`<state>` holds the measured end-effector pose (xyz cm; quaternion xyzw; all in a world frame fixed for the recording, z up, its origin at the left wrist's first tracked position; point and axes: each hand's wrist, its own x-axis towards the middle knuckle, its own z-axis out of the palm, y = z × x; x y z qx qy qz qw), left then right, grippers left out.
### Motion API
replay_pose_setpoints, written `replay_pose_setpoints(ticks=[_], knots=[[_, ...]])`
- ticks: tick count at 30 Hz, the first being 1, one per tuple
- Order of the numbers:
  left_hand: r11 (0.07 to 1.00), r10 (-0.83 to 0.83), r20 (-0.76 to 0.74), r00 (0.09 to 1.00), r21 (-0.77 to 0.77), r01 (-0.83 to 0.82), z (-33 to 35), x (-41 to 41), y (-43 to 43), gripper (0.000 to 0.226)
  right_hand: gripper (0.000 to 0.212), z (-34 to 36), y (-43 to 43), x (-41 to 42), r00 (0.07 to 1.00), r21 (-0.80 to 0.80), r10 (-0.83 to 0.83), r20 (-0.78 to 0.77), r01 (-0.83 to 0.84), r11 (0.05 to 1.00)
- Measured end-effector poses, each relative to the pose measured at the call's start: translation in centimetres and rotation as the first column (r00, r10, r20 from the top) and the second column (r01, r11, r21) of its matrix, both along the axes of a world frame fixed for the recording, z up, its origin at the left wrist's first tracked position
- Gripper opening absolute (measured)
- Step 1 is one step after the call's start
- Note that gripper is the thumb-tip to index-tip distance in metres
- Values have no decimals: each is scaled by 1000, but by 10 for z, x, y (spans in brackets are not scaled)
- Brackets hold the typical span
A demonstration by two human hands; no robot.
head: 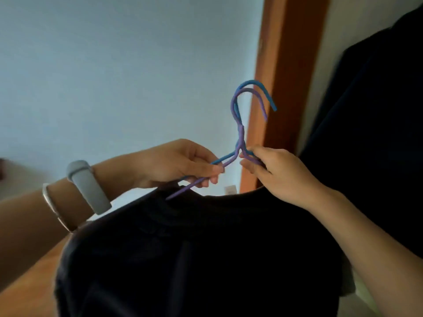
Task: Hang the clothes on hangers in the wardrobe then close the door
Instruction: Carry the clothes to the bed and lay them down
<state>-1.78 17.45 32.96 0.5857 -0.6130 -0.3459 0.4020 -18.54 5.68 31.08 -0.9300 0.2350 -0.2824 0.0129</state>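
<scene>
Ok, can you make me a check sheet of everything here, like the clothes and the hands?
Surface: brown wood lower left; floor or furniture, cannot tell.
Job's things: blue hanger and purple hanger held together, hooks up; dark garment below, purple arm entering its neck.
Clutter: nothing seen.
Hands: left hand grips the hangers' left arms, grey band on its wrist; right hand pinches their right arms.
Cables: nothing seen.
Surroundings: pale blue wall, orange wooden frame, another dark cloth at right.

At frame centre we see two hangers (240,133), one against the other, hooks up. Our left hand (180,163) sits left of their neck, our right hand (279,172) right of it. The shirt (194,248) lies below, an upright post (286,65) behind, another garment (370,133) far right.
</scene>
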Motion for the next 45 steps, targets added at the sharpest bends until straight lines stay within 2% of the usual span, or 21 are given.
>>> replay_pose_setpoints(ticks=[2,4,6,8,13,17,20,23,28,30,33,35,37,40,42,45], knots=[[992,124,95,988,24,-127,-10,36,7,21,23,-9,-3,41,997,24,71,-5,-71,997],[969,242,189,952,5,-247,-22,72,8,23,31,-20,-12,85,991,66,135,-5,-134,989],[929,363,350,863,-70,-363,-33,106,4,27,39,-27,-22,127,980,114,197,1,-196,974],[887,452,502,738,-167,-430,-43,141,-4,25,44,-31,-31,169,971,154,240,20,-240,958],[814,569,608,554,-321,-483,-47,234,-27,19,47,-25,-56,274,937,239,318,145,-345,908],[733,673,602,430,-463,-499,-33,304,-38,22,46,-9,-79,354,904,255,352,244,-410,876],[687,718,601,352,-530,-498,-28,341,-45,28,32,-7,-95,403,864,282,387,323,-478,832],[616,767,605,215,-598,-514,-34,377,-49,34,28,-10,-109,447,818,314,422,390,-549,774],[477,802,596,51,-586,-656,-49,434,-58,30,16,-21,-132,523,747,351,513,423,-657,667],[436,812,583,13,-592,-678,-53,455,-65,29,10,-23,-141,558,707,357,567,424,-705,613],[340,832,548,-90,-630,-698,-58,485,-74,26,11,-22,-154,611,639,347,641,426,-769,537],[266,844,517,-147,-640,-721,-58,503,-79,26,13,-17,-163,644,591,336,713,378,-805,489],[222,837,514,-187,-632,-742,-57,520,-83,26,17,-11,-173,675,551,329,796,249,-821,466],[125,831,497,-249,-604,-787,-57,545,-80,25,37,-8,-184,718,484,332,873,59,-834,440],[53,819,481,-312,-605,-794,-57,560,-72,23,43,-10,-180,749,439,314,898,19,-856,412],[-27,783,482,-392,-605,-796,-56,578,-52,21,39,-15,-154,797,360,253,930,73,-909,331]])
